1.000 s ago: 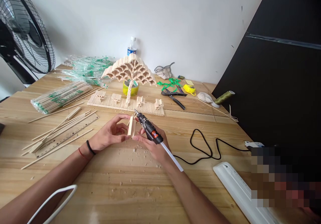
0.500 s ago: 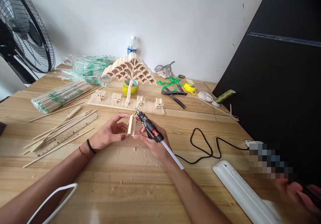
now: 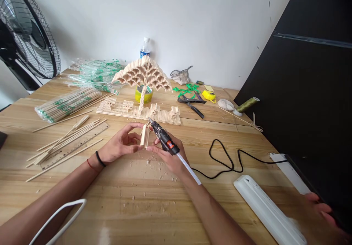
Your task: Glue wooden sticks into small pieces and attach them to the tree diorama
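Note:
My left hand (image 3: pixel 125 144) pinches a small bundle of cut wooden sticks (image 3: pixel 143 136) between thumb and fingers. The bundle stands nearly upright over the table. In my right hand (image 3: pixel 172 155) is a black hot glue gun (image 3: pixel 162 135), its nozzle pointing up and away to the left and a white glue stick (image 3: pixel 188 168) poking from its back. The thumb and fingertips of that hand also touch the bundle's right side. Beyond both hands stands a tree-shaped stick model (image 3: pixel 143 74) on a flat stick base (image 3: pixel 162 117) with several small stick pieces.
Loose sticks (image 3: pixel 68 138) and a clear ruler (image 3: pixel 79 146) lie left, near bagged sticks (image 3: pixel 68 104). Pliers (image 3: pixel 192 104), a yellow tape measure (image 3: pixel 209 96) and a thread spool (image 3: pixel 247 106) sit back right. A black cord (image 3: pixel 216 177) runs right. Another person's fingers (image 3: pixel 321 206) show lower right.
My hands, the stick bundle and the glue gun hold almost the same position. At lower right, the other person's fingers and the dark object by them have shifted; the view has moved slightly.

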The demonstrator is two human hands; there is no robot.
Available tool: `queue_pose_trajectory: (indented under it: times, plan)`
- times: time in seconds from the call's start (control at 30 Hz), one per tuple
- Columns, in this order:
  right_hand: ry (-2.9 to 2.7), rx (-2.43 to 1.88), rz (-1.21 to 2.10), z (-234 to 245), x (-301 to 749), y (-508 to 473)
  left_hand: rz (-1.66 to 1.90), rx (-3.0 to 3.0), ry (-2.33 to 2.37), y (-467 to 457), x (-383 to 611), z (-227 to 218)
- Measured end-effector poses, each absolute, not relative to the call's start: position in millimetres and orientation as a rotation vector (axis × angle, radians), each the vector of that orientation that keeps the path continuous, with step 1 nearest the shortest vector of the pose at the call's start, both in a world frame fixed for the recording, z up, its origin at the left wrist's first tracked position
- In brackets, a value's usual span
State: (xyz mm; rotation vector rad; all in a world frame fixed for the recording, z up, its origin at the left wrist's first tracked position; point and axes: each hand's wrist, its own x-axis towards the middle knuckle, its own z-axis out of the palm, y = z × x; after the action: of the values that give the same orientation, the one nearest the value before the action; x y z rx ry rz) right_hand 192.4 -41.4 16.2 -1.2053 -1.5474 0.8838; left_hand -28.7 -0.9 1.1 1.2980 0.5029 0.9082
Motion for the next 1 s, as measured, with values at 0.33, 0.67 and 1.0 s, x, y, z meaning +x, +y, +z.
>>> queue_pose_trajectory:
  times: [0.33, 0.67, 1.0]
  plan:
    - [-1.485, -1.175, 0.963, 17, 193, -41, 0.886, 1.311, 0.497, -1, -29, 1]
    - [-1.516, -1.173, 0.921, 24, 191, -42, 0.922, 1.298, 0.525, -2, -26, 0]
    - [-1.524, -1.201, 0.942, 27, 193, -42, 0.934, 1.323, 0.533, -4, -24, 4]
